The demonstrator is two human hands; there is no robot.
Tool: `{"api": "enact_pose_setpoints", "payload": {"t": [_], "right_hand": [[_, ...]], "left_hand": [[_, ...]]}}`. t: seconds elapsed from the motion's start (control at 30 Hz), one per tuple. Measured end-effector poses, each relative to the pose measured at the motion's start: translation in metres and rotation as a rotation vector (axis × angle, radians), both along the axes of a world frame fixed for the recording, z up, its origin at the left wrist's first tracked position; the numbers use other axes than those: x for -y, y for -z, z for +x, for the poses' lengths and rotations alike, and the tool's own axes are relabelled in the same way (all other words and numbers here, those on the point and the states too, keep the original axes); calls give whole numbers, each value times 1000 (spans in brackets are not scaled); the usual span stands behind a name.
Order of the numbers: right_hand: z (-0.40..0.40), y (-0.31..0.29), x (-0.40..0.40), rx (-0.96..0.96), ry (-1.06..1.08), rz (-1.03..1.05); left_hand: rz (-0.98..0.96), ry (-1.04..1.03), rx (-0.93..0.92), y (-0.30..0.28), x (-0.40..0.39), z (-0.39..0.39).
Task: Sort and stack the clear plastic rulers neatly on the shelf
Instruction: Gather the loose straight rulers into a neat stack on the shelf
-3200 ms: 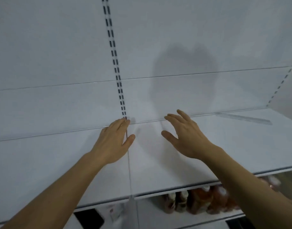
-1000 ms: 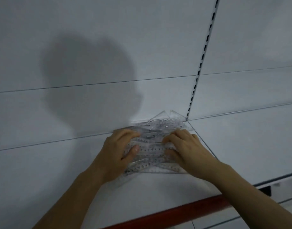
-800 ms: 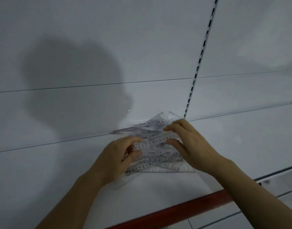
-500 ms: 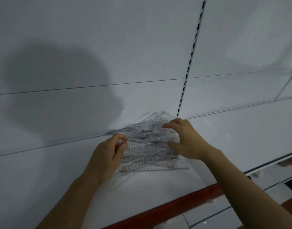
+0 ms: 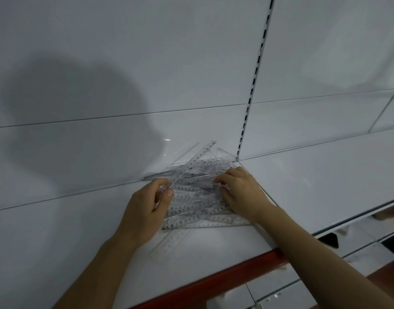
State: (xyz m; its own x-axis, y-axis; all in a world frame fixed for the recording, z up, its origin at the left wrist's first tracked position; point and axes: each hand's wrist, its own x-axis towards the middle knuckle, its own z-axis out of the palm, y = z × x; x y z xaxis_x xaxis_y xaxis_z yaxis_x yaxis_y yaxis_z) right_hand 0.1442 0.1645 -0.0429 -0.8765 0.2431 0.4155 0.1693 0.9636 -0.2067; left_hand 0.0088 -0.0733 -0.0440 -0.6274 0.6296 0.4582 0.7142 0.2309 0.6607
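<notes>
Many clear rulers [image 5: 196, 204] lie in a messy pile on the white shelf [image 5: 314, 186], close to the back wall [image 5: 147, 63]. They are see-through and cross over each other, so it is hard to tell where one ends and the next starts, and I cannot count them. Some flat three-cornered pieces seem to be mixed in at the back of the pile, but they are too faint to be sure. The far end of the pile blurs into the wall. Both arms are cut off by the bottom of the picture.

The shelf has a red front edge [image 5: 225, 277]. A strip with dark slots [image 5: 256, 74] runs up the wall just behind the pile. Lower shelves show at the bottom right, but what sits there is too dark to make out.

The left hand [image 5: 147, 208] pinches one long ruler [image 5: 192, 163] between thumb and fingers at its near end. That ruler tilts up, with its far end lifted above the pile and pointing to the wall. The right hand [image 5: 242, 192] rests on the right side of the pile with its fingers bent, the tips pressing down on the rulers. I cannot tell if it grips any of them.
</notes>
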Motion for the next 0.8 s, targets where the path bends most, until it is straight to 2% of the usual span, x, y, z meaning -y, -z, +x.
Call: {"api": "enact_pose_setpoints", "payload": {"t": [0.07, 0.2, 0.33, 0.5, 0.57, 0.6, 0.8], "right_hand": [[-2, 6, 0, -39, -3, 24], [-2, 7, -1, -323, 97, 60], [-4, 3, -5, -513, 159, -60], [-6, -12, -5, -438, 142, -576], [-5, -24, -9, -495, 98, -820], [-4, -29, -14, -515, 87, -878], [32, -34, -58, -400, 118, -777]], "left_hand": [[12, 4, -1, -2, 0, 2], [30, -21, 14, -4, -1, 2], [38, -25, 2, -6, -1, 4], [42, -42, -15, -9, -2, 8], [31, -51, -37, -14, -3, 11], [22, -55, -53, -17, -4, 13], [35, -59, -117, -39, -39, 50]]}}
